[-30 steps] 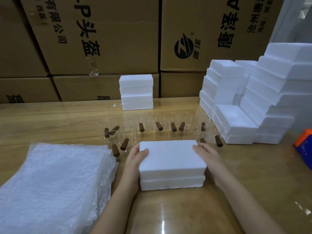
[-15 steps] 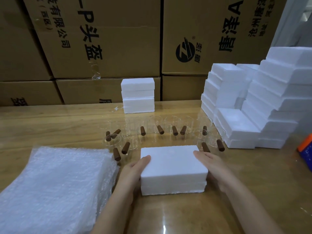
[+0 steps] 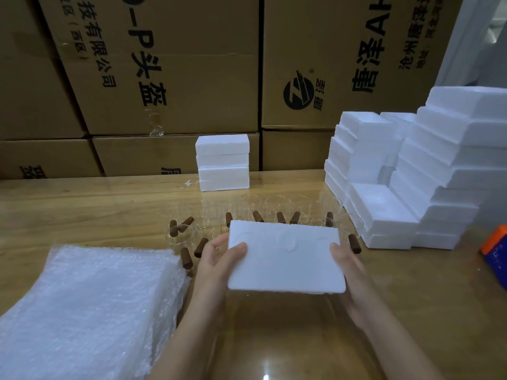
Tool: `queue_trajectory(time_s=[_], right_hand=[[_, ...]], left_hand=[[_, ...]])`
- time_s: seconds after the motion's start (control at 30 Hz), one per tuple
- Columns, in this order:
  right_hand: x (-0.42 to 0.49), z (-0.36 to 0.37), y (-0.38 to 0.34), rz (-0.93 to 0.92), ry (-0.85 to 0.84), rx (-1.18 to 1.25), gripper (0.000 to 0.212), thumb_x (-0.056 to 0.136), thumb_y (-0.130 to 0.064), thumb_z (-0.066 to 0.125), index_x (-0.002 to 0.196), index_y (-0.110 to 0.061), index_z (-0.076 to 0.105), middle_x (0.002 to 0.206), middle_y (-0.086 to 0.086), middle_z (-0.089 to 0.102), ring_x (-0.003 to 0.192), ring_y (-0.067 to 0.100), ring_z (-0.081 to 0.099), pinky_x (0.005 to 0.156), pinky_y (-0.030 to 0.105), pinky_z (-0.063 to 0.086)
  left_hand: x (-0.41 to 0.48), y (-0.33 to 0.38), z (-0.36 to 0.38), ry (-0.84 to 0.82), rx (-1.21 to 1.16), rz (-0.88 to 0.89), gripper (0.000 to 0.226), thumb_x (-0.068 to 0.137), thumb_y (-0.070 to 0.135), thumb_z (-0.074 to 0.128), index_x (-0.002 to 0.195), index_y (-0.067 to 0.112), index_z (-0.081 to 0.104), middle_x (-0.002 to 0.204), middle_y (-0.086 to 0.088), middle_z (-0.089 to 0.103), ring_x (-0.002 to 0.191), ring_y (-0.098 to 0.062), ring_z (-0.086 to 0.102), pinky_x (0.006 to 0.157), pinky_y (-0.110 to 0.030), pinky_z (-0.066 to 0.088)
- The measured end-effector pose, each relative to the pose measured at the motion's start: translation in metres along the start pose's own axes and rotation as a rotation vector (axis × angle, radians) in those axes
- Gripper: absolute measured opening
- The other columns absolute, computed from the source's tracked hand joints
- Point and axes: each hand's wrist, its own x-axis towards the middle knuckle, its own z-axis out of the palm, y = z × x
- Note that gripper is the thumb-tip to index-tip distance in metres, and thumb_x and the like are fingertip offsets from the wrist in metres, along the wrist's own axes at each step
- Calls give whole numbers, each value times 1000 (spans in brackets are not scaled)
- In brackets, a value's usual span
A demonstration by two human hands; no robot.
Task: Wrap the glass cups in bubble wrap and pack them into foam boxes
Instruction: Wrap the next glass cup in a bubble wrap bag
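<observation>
White foam box between fingers of left hand and right hand

Backdrop: stacked brown cardboard cartons fill the whole rear of view, printed w/ black Chinese chars. One carries a round black logo. Seams btwn cartons: one vert. at centre, one horiz. low down. Scrap of clear tape hangs at a carton edge, left of centre. Surface = glossy yellow-brown wood, grain running left-right, reaching back to the cartons. Bright glare spot of reflected light at btm centre. Top right: pale grey-white wall strip, slanted.
</observation>
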Motion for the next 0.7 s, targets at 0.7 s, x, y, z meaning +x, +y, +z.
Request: queue_trajectory(time_s=[0.7], right_hand=[[1,-15,-6,391,-34,312,57,72,-58,63,114,-19,67,104,15,71,81,30,70,67,44,56]], left_hand=[[-26,22,60,-293,2039,1345,65,63,43,69,124,21,58,123,-2,62,107,-25,61,89,-38,50]])
